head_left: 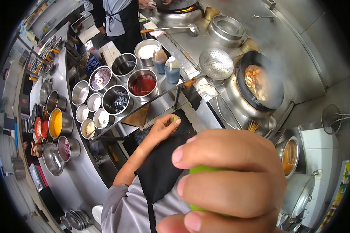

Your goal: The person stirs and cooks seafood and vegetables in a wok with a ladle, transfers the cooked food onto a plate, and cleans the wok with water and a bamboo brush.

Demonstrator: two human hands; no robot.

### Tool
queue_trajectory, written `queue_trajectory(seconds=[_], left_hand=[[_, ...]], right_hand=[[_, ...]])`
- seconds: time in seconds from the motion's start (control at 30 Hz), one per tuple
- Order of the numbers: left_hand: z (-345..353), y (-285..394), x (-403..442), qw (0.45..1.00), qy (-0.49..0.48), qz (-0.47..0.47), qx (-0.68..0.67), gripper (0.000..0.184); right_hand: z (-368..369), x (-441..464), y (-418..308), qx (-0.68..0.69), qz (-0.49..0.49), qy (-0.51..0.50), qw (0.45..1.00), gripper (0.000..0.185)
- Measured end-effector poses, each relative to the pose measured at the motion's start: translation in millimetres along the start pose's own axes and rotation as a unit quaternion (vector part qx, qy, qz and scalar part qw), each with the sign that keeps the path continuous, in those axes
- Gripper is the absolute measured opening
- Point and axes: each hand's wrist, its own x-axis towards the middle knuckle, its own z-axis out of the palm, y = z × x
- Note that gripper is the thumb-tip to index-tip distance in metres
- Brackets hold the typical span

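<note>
Very close to the camera, my right hand (233, 178) is closed, its fingers curled around a bright green object (208, 169) that is mostly hidden. My left hand (165, 128) is lower and farther off, in front of my black apron (159, 171). Its fingers are pinched together, and a small green piece (175, 118) shows at the fingertips; its kind is unclear. To the right, a black wok (243, 77) stands on the burner with browned food (256, 81) steaming in it. A perforated strainer (216, 63) rests beside the wok, its wooden handle pointing toward the sauce shelf.
Steel pots of sauces and seasonings, including a red sauce pot (142, 84), crowd the shelf on the left. Two squeeze bottles (172, 70) stand at its edge. A ladle (179, 28) lies farther back. Another person (118, 19) stands near a lit burner (179, 11).
</note>
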Motion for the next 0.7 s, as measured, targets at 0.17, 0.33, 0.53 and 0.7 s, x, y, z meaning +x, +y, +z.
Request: queue_trajectory(seconds=[0.17,0.33,0.53,0.7], left_hand=[[5,22,-12,1.0,0.007,-0.007,-0.016,0.027],[9,22,-13,0.999,0.027,0.002,-0.02,0.03],[14,19,-14,0.998,0.052,0.02,-0.03,0.033],[21,14,-14,0.997,0.06,0.026,-0.041,0.032]], right_hand=[[-7,-5,-1,0.004,0.017,-0.021,1.0,0.026],[-9,-3,-1,0.01,0.02,-0.035,0.999,0.027],[-18,-2,2,0.027,0.001,-0.032,0.999,0.029],[-28,0,11,0.049,-0.024,-0.022,0.998,0.03]])
